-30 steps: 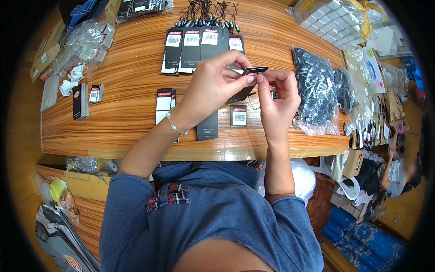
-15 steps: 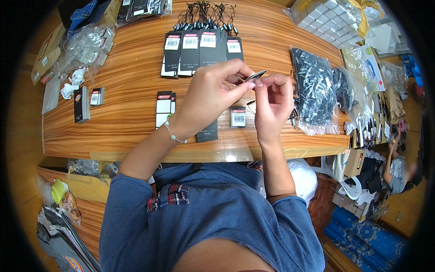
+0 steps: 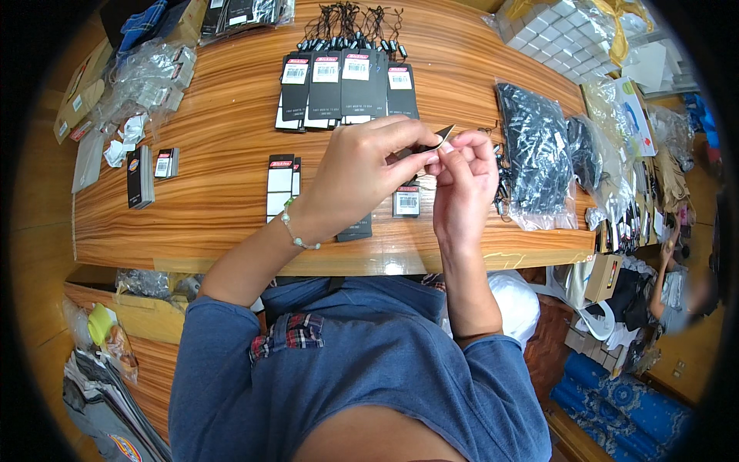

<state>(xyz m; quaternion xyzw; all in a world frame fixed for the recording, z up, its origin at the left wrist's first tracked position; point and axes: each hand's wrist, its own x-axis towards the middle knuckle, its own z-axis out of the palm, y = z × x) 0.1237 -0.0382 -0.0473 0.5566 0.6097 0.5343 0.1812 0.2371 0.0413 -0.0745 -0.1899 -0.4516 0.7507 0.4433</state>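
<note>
My left hand (image 3: 350, 169), with a beaded bracelet at the wrist, pinches a small black hang tag (image 3: 446, 134) between thumb and fingers. The fingertips of my right hand (image 3: 466, 181) are closed at the tag's near edge; a cord there is too small to make out. Below the hands lies a stack of small tags (image 3: 406, 202) with white barcode labels. Partly behind my left forearm are black-and-white tags (image 3: 279, 181) and a dark tag pile (image 3: 356, 229). Beyond the hands, long dark tags (image 3: 326, 92) lie overlapping, black cords (image 3: 350, 23) fanned out behind them.
A clear bag of black cords (image 3: 531, 146) lies on the right, loose cords beside it. Two small tag stacks, one tall (image 3: 139, 179) and one short (image 3: 166, 163), stand on the left near crumpled plastic (image 3: 150, 77). White boxes (image 3: 546, 35) fill the far right corner. Another person is at the right.
Both hands have come slightly nearer to me, with the tag between them. The tag has turned to a steeper angle, and the fingers of both hands have drawn closer together.
</note>
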